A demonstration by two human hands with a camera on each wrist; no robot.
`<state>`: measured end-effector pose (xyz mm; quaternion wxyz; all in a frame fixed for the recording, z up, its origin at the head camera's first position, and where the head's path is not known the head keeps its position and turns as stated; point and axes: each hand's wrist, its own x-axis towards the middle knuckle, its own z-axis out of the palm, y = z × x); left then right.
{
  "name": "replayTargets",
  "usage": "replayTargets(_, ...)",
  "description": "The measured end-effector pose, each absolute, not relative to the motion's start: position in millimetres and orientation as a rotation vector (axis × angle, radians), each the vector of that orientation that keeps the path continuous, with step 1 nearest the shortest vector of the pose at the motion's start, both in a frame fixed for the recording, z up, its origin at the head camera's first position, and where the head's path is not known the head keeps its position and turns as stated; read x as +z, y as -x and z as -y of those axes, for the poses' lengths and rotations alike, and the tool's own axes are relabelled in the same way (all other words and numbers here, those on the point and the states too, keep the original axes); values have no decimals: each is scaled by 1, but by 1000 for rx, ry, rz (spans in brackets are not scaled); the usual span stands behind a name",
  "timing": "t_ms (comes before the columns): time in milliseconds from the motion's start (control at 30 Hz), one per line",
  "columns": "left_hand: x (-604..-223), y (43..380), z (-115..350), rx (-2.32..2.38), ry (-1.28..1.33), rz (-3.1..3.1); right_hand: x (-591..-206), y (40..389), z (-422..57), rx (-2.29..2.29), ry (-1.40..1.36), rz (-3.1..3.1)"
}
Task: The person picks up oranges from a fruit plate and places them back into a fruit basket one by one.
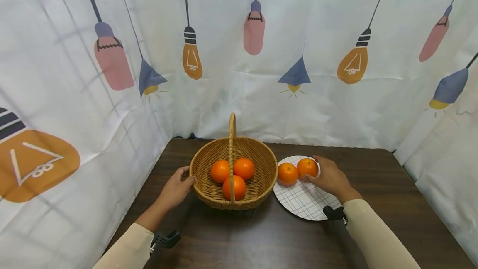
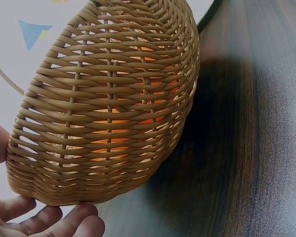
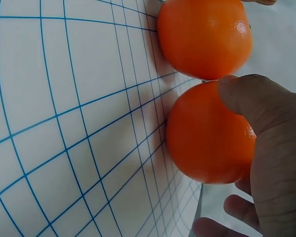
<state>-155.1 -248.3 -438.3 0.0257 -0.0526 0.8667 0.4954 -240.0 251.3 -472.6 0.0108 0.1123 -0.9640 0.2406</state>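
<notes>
A round wicker basket (image 1: 257,152) with a tall arched handle stands on the table and holds several oranges, three of them visible (image 1: 244,168). My left hand (image 1: 175,190) grips the basket's left side. Its thumb and fingers lie on either side of the woven wall in the left wrist view. To the right, a white plate with a blue grid (image 1: 304,202) carries two oranges side by side. My right hand (image 1: 330,179) holds the right-hand orange (image 3: 209,133), thumb on top and fingers round its far side. The other orange (image 3: 204,37) touches or nearly touches it.
The dark wooden table (image 1: 239,240) extends in front of the basket and to the right of the plate. A white curtain printed with lamps and bulbs (image 1: 224,107) hangs behind the table and at both sides. Black bands (image 1: 164,240) sit on both wrists.
</notes>
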Motion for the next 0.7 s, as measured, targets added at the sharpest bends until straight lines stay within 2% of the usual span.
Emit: replayTargets(700,-438,155,247,1567,144,-2668,-477,244,-255,749,-301,2995)
